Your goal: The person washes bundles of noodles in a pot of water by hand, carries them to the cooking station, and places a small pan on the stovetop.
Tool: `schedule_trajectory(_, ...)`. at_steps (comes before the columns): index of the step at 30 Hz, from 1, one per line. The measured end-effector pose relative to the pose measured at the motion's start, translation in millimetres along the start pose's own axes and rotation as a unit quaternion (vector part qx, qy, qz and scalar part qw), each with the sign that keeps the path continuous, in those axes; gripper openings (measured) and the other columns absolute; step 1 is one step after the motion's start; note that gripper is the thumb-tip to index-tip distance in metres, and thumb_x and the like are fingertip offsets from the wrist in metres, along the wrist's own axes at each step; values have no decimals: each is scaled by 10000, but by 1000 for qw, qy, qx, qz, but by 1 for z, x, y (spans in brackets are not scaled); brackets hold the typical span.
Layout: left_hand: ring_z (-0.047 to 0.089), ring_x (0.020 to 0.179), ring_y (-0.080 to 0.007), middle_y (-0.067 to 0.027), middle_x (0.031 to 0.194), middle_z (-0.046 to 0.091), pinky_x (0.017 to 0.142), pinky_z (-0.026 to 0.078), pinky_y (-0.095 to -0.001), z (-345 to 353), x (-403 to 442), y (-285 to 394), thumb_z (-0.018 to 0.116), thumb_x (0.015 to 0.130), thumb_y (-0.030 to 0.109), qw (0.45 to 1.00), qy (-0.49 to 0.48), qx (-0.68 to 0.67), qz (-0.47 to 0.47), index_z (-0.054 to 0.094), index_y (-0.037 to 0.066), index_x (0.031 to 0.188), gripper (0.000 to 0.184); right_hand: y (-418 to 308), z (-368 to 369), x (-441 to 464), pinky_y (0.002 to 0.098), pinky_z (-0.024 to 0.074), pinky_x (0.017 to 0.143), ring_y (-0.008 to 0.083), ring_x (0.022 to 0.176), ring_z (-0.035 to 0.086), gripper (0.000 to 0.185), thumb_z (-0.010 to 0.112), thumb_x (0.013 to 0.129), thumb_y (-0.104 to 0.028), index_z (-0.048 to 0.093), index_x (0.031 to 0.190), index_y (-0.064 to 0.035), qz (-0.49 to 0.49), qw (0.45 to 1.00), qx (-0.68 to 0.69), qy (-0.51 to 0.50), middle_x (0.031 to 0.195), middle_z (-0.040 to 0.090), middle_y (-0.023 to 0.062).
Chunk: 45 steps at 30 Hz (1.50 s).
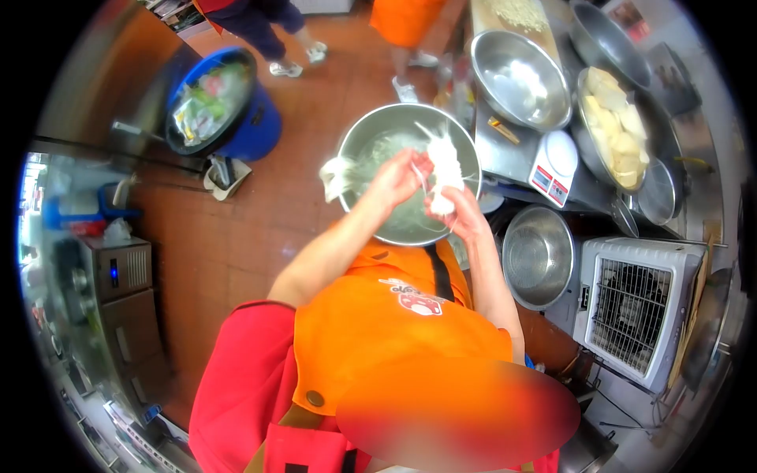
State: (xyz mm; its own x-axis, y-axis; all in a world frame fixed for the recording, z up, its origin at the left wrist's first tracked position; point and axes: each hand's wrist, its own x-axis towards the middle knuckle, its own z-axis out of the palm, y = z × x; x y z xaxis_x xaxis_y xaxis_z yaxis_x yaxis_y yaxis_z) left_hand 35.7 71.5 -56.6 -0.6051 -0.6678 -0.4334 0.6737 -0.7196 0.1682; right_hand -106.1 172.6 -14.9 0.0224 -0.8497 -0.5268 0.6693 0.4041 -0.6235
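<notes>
Above a large metal pot [353, 130], my right hand [459, 206] grips the lower end of a white stringy bundle [444, 162]. Loose thin strands stick out from the bundle's top. My left hand [404, 175], just to its left, has its fingers pinched on a thin white strand. Pale strands lie inside the pot, and a whitish clump [337, 178] hangs over the pot's left rim.
A blue bin [260, 126] with scraps stands at the upper left. On the right are a metal bowl [520, 79], a white scale [554, 167], a bowl of pale yellow pieces [615, 130], a colander [538, 256] and a fan unit [639, 307]. Two people stand ahead.
</notes>
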Motion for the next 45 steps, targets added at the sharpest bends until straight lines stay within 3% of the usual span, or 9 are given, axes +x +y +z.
schedule_trajectory(11,550,1050,-252,-127,1077,579,959,445,-381,-11,-16,3,485,975,225,994,-17,104,-6,565,18,1011,226,-17,9,7,308,546,580,185,719,641,438,599,818,-119,435,1209,-6,-39,988,-152,8,926,600,95)
schedule_trajectory(14,525,1128,-244,-136,1212,550,999,405,-379,-24,-30,29,565,923,227,839,48,521,-146,526,22,1187,337,-37,11,3,260,494,553,138,667,604,439,601,799,-105,440,1186,24,-79,971,-222,-32,893,596,80)
schedule_trajectory(18,449,1245,-281,-163,1328,481,1030,359,-379,-30,-36,40,633,808,211,675,-116,720,112,317,49,1397,687,-71,26,-10,282,516,554,147,664,608,393,598,808,-104,466,1152,33,-25,967,-241,-77,844,596,77)
schedule_trajectory(21,409,1281,-300,-186,1353,456,1037,347,-358,36,-44,33,677,766,239,608,-129,778,89,237,61,1437,822,-83,34,-12,294,528,553,156,654,611,378,596,812,-97,472,1146,30,10,970,-230,-83,842,600,84)
schedule_trajectory(25,530,1134,-273,-186,1252,531,935,424,-339,61,-21,18,680,782,254,654,-258,700,122,336,30,1394,737,-90,51,-17,290,531,553,163,651,615,412,593,814,-93,461,1184,32,16,971,-209,-115,890,610,101)
schedule_trajectory(31,484,735,-77,24,900,570,641,401,-211,42,-31,12,573,923,254,821,-222,523,-58,560,39,1201,352,-109,13,6,310,516,610,191,690,631,463,627,776,-184,496,1193,-28,-108,878,-463,-53,901,633,106)
schedule_trajectory(37,512,695,-78,5,739,597,653,425,-243,68,-29,22,574,907,264,609,-159,777,17,656,65,936,217,-78,16,15,447,494,784,366,928,612,338,609,742,-143,560,1075,-111,-149,525,-835,71,972,620,171)
schedule_trajectory(42,537,722,-63,17,760,630,669,435,-246,67,-6,51,641,863,255,633,-246,734,8,677,60,828,201,-64,27,-5,414,481,804,356,958,601,356,580,728,-43,596,1078,-102,-185,527,-823,-100,982,608,187)
schedule_trajectory(45,550,749,-43,28,763,634,673,441,-228,56,9,54,653,860,222,762,-238,600,-58,678,72,838,153,-80,43,-26,378,471,819,335,943,610,391,567,707,-18,608,1088,-96,-187,714,-653,-167,995,615,200)
